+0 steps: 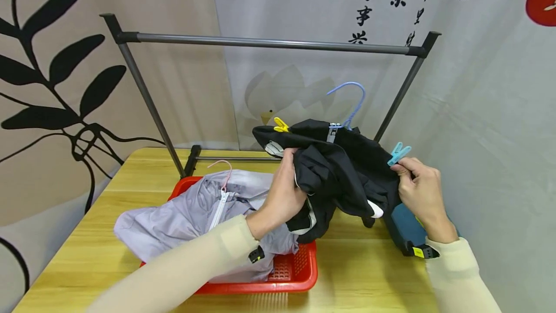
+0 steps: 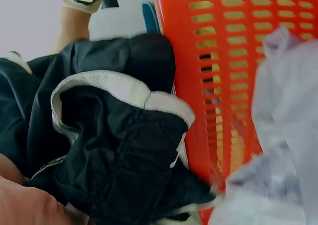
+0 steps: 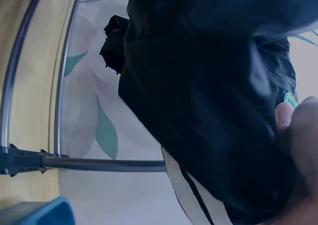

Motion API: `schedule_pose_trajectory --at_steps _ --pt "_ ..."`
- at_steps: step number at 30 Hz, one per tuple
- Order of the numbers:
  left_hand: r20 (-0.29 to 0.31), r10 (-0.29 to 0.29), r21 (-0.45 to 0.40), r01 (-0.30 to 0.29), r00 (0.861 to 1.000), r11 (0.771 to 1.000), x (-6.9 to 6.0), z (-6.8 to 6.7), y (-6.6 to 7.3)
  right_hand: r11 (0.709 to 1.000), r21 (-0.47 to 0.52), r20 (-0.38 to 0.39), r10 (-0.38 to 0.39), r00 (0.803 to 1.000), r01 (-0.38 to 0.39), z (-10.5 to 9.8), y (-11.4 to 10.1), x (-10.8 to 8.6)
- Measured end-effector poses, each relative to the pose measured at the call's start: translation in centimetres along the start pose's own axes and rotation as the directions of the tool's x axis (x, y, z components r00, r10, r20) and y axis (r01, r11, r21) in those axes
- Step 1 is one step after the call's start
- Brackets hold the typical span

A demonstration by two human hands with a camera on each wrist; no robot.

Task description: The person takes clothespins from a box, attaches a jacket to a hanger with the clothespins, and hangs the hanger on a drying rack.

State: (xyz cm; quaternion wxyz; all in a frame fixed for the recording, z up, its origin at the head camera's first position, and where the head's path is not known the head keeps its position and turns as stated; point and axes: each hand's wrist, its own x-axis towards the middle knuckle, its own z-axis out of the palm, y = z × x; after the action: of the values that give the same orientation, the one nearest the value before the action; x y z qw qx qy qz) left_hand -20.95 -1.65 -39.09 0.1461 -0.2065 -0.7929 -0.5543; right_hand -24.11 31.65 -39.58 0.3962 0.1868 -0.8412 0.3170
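A black jacket [image 1: 323, 168] with white trim hangs in the air on a blue hanger [image 1: 358, 105], whose hook points up. My left hand [image 1: 284, 197] grips the jacket's bunched front fabric. At the jacket's right shoulder, my right hand [image 1: 419, 192] pinches the cloth just beside a light-blue clothespin [image 1: 398, 153]. A yellow clothespin [image 1: 281, 124] sits on the jacket's other shoulder. In the left wrist view a white-edged opening of the jacket [image 2: 114, 150] shows above my left fingers. Dark cloth [image 3: 208, 96] fills much of the right wrist view and hides some fingers.
A red basket [image 1: 306, 274] on the wooden table [image 1: 356, 274] holds a light grey jacket [image 1: 173, 211] with a pink hanger [image 1: 226, 173]. Behind stands a metal rack with a top bar [image 1: 260, 42]. A blue container [image 1: 406, 226] stands under my right hand.
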Motion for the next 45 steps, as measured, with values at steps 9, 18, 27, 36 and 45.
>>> schedule_pose_trajectory --at_steps 9,18,27,36,45 --pt "0.02 -0.012 -0.031 0.013 1.0 0.999 1.9 3.5 -0.8 0.999 -0.049 -0.043 0.02 0.999 -0.022 -1.0 -0.1 0.6" --pt "0.114 0.116 0.226 -0.139 0.987 0.964 5.2 7.6 -10.7 0.996 -0.09 -0.059 0.018 0.998 -0.023 -0.8 0.0 0.7" --pt "0.268 0.068 0.353 -0.163 0.961 0.921 8.5 4.8 -8.0 0.993 -0.094 -0.112 0.061 0.992 -0.072 -0.4 -0.1 0.9" --pt "0.166 -0.242 0.65 0.078 0.956 0.756 7.6 0.1 -4.7 0.986 -0.159 -0.075 0.042 0.996 -0.053 0.2 0.7 0.4" --pt "0.125 -0.218 0.68 0.076 0.968 0.73 5.5 -1.1 -3.7 0.984 -0.148 -0.096 0.082 0.992 -0.096 0.3 0.8 0.3"
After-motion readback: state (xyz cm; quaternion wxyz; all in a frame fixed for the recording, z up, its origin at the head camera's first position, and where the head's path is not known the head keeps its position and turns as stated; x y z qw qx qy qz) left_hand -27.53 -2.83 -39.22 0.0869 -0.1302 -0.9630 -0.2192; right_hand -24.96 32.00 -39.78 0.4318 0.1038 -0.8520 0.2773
